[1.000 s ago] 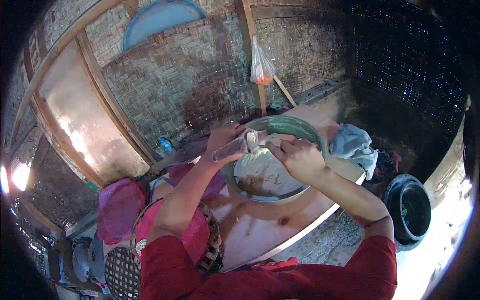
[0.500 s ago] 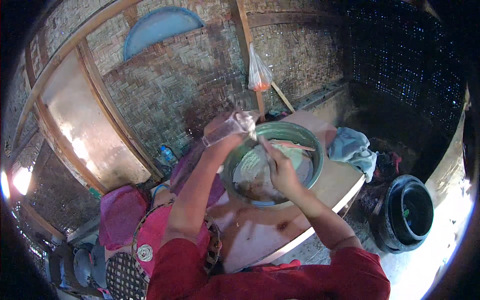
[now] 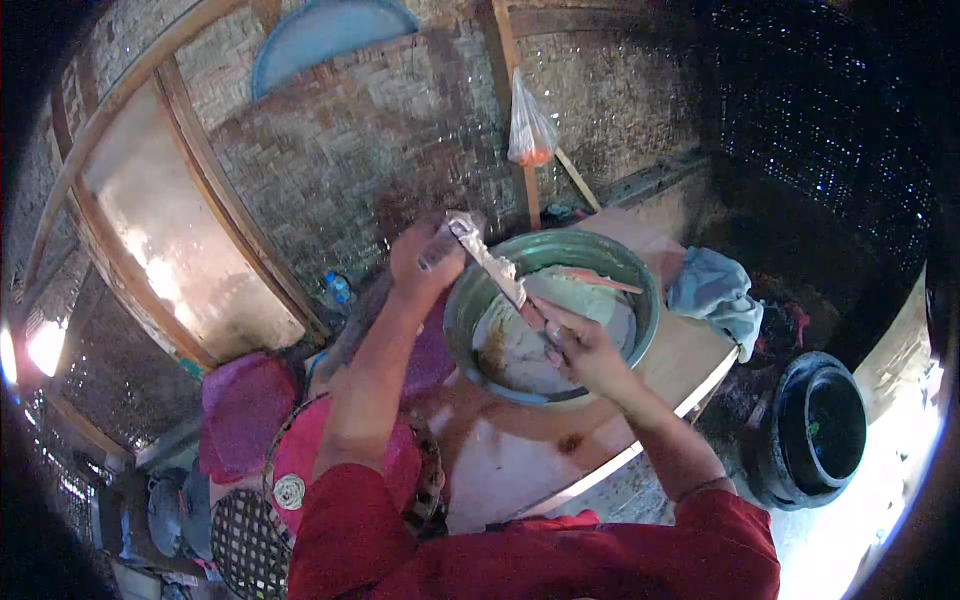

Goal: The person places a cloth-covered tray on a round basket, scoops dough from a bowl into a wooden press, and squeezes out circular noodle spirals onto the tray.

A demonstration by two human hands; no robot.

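My left hand (image 3: 418, 255) grips a clear cylinder-like tool (image 3: 448, 243), held above the back-left of a large green metal basin (image 3: 615, 250). My right hand (image 3: 585, 350) is closed on a flat wooden spatula (image 3: 530, 310), which slants up toward the cylinder with pale, thick paste (image 3: 485, 252) on its upper part. The basin holds more pale batter (image 3: 540, 360) with brownish patches, and a pinkish stick (image 3: 605, 282) lies across its back.
Pink cloth (image 3: 380, 440) with a pale coil (image 3: 289, 491) covers a woven basket beside purple bags (image 3: 240, 410). A grey-blue cloth (image 3: 705, 285) lies right of the basin on the worktop (image 3: 490, 450). Dark pots (image 3: 810, 430) sit lower right; a bag (image 3: 530, 130) hangs on the wall.
My right hand dropped toward the basin's front, and its spatula now rises to the cylinder with paste on it. My left hand has moved slightly up and left from a second ago.
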